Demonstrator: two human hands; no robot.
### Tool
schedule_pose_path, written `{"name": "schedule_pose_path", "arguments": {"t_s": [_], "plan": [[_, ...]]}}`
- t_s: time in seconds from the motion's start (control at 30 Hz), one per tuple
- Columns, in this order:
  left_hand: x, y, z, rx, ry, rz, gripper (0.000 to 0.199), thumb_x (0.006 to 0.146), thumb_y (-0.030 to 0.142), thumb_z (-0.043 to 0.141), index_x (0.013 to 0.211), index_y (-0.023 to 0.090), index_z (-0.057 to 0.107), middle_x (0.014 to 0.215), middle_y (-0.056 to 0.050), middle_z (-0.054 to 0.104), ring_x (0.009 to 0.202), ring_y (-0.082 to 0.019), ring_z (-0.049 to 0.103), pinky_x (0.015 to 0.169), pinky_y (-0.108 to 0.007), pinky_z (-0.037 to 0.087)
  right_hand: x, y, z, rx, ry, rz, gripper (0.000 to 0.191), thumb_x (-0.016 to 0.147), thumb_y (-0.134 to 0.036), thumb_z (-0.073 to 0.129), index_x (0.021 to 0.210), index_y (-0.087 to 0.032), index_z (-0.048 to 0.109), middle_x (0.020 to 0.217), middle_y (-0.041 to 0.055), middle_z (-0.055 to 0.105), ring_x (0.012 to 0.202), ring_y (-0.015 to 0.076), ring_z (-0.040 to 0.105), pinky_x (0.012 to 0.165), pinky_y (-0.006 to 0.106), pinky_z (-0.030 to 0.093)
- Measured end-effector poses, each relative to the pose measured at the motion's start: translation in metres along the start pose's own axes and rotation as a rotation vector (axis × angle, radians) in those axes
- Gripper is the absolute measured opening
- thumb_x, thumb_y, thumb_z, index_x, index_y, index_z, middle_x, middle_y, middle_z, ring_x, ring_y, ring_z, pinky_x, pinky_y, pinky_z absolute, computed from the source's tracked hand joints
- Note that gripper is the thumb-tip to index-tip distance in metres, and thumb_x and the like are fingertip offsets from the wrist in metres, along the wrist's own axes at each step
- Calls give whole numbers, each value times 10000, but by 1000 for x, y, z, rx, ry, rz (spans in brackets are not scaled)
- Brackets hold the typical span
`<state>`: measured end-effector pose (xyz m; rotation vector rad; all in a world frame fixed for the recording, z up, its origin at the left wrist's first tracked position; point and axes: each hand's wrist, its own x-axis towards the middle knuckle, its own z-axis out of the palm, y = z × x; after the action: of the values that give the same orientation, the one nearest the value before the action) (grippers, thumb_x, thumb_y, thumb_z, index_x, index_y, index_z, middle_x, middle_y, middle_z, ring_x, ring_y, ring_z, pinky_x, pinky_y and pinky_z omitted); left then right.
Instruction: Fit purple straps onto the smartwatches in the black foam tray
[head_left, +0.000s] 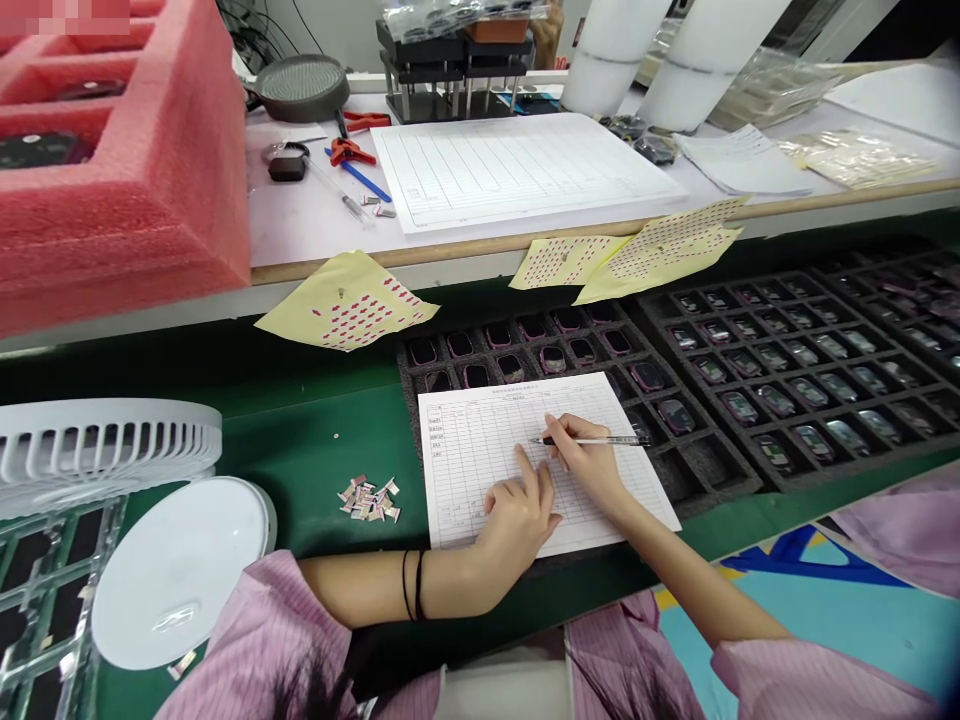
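Green bench mat (315, 400) under a raised pale shelf (300, 225) with a wooden front edge. Head view, sole camera.

Shelf: pink foam block (172, 210) at the left end, dark items in its slots; red clamp (351, 152) beside a blue stick (364, 178); large ruled sheet (517, 170) in the middle; two upright white rolls (611, 45) behind it. Yellow sticker sheets (345, 295) hang over the shelf's front edge, left and centre.

Bench: printed form (465, 480) lies in front of the person, partly on a dark foam tray (739, 477) of small rounded-rectangle devices (676, 416). Grid mostly blank; short entries down its left column, too small to read. A second, similar tray (712, 408) stands just right of the first.

Right hand (589, 462): pinched on a slim pen (619, 440), barrel nearly level, tip at the form; cannot tell whether it touches the paper. Left hand (517, 510): over the form, index and middle fingers extended, others bent, nothing gripped. Black bands (418, 585) round the left wrist.

Left of the form: loose pile of small parts (371, 500). Further left, white fan (142, 445) with round base (180, 580).
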<state>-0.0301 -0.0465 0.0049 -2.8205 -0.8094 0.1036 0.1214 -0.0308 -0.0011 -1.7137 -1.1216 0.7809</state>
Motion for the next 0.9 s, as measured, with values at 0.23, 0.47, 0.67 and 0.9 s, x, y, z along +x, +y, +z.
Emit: {"name": "schedule_pose_path", "arguments": {"t_s": [0.23,0.47,0.67,0.9], "plan": [[-1,0,1,-16,-13,0,572,982,447,312,1405,73,408,1366,-318,458,586,-155,579,479,-280,396,1,2,1,-20,21,-15,426,862,-529,533,577,-215,572,446,-14,516,394,138,448,442,296,354],[-1,0,2,8,16,-10,557,985,438,295,1383,77,441,1371,-306,460,568,-160,583,455,-287,388,0,-5,-5,70,6,27,417,834,-544,567,590,-206,574,449,-19,519,353,108,389,408,282,339],[0,-1,-2,-41,-21,-9,560,969,454,361,1399,104,432,1373,-298,463,584,-164,585,465,-289,403,20,-15,-17,119,-41,20,417,781,-570,627,608,-193,576,466,-15,543,348,93,414,369,248,321],[0,1,3,19,14,-11,557,983,442,300,1393,91,438,1341,-296,500,556,-160,572,452,-292,387,46,-11,4,117,-68,-33,454,766,-617,601,590,-201,559,448,-27,512,337,87,371,361,247,290]]}}
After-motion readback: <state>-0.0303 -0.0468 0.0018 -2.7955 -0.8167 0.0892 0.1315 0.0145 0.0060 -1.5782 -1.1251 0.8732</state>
